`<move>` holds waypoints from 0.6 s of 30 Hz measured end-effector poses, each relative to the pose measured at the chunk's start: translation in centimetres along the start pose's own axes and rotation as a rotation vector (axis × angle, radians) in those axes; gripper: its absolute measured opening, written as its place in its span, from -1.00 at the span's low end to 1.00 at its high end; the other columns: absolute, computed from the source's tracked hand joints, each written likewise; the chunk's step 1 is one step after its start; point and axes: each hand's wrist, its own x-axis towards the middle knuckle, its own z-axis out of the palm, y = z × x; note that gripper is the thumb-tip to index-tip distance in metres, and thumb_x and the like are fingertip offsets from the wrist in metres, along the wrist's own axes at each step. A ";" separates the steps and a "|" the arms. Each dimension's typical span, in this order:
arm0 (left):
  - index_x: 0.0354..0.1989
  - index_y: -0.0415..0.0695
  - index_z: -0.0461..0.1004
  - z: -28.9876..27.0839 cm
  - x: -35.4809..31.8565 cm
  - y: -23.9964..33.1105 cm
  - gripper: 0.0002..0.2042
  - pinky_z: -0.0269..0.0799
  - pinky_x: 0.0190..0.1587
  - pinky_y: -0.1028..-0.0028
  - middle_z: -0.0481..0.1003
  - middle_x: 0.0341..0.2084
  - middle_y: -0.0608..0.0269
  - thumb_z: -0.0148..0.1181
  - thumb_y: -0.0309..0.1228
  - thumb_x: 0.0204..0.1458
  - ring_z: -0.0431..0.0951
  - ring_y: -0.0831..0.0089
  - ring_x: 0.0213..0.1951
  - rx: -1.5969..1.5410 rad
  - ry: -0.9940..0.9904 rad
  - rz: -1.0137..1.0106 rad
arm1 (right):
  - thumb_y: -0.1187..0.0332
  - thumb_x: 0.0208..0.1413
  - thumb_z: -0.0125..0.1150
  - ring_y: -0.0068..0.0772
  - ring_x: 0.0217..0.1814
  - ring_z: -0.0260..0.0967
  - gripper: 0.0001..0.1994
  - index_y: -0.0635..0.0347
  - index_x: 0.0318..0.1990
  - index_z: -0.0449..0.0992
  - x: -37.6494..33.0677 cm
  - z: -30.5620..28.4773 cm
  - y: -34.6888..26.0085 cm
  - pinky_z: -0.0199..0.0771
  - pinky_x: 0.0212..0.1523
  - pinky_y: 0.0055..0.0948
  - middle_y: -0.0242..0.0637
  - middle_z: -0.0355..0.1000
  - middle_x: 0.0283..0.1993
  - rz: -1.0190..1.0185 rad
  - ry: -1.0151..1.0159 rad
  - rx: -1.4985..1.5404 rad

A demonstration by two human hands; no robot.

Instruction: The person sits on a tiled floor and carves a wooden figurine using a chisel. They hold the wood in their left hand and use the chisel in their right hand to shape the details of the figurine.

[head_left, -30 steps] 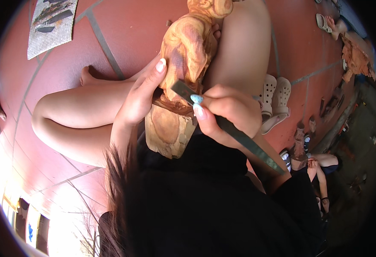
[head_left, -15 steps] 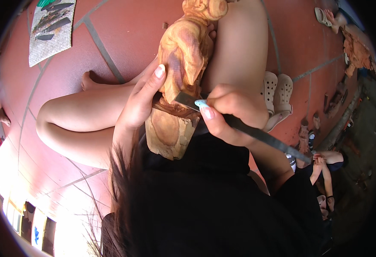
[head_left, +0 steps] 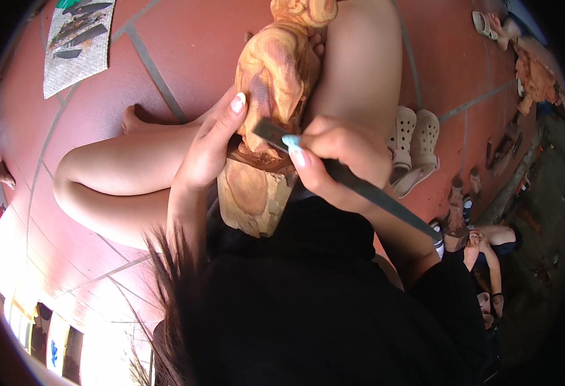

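Note:
A carved wooden figure [head_left: 273, 71] of pale, orange-grained wood leans against my lap, its rough block base [head_left: 253, 199] toward my body. My left hand [head_left: 208, 145] grips the figure's left side just above the base, thumb pressed on the wood. In my right hand [head_left: 343, 157] is a long, flat, dark metal file [head_left: 385, 204], pinched near its square front end. That end lies over the figure's lower part, close to the base; whether it touches the wood I cannot tell. The fingers of my left hand behind the figure are hidden.
At the upper left a woven mat [head_left: 76, 67] holds several dark flat blades. Pale clogs [head_left: 417, 151] stand on the red tiled floor [head_left: 134, 77] right of my leg. Another person's hands [head_left: 478, 241] are at the lower right, beside a dark wooden piece [head_left: 455, 222].
My right hand has moved the file slightly up and left along the figure's lower part. The figure and my left hand have shifted very little.

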 end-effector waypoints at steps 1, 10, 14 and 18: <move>0.39 -0.32 0.02 0.0 0.0 0.0 -0.35 0.10 0.31 0.37 0.24 0.26 0.02 -0.13 -0.05 0.31 0.21 0.33 0.30 -0.002 0.000 0.035 | 0.65 0.08 0.14 -0.52 -0.62 0.25 -0.95 0.34 -0.36 0.41 -0.4 -0.4 -0.3 0.23 -0.60 -0.49 -0.23 0.41 -0.54 -0.029 -0.036 -0.005; 0.32 -0.33 0.11 -0.7 0.7 1.5 -0.32 0.20 0.21 0.43 0.37 0.11 0.08 0.20 -0.39 0.01 0.34 0.36 0.16 -0.027 -0.106 -0.068 | 0.56 0.15 0.19 -0.68 -0.58 0.28 -0.94 0.40 -0.26 0.51 1.8 -3.3 -3.6 0.25 -0.58 -0.66 -0.29 0.45 -0.47 0.333 0.259 0.418; 0.32 -0.33 0.10 -0.7 0.8 2.2 -0.31 0.16 0.23 0.42 0.38 0.09 0.08 0.16 -0.43 -0.04 0.32 0.37 0.17 -0.029 -0.143 -0.096 | 0.44 0.22 0.14 -0.70 -0.64 0.21 -0.75 0.47 -0.06 0.47 3.6 -6.0 -2.7 0.19 -0.62 -0.70 -0.25 0.40 -0.46 0.206 0.064 0.280; 0.34 -0.31 0.07 1.6 0.6 2.2 -0.35 0.01 0.31 0.37 0.24 0.22 0.09 0.05 -0.19 0.17 0.20 0.36 0.25 -0.049 -0.105 0.070 | 0.29 0.20 0.23 -0.71 -0.60 0.20 -0.68 0.45 -0.10 0.51 5.0 -6.3 -2.0 0.12 -0.59 -0.71 -0.25 0.37 -0.45 -0.022 -0.111 0.221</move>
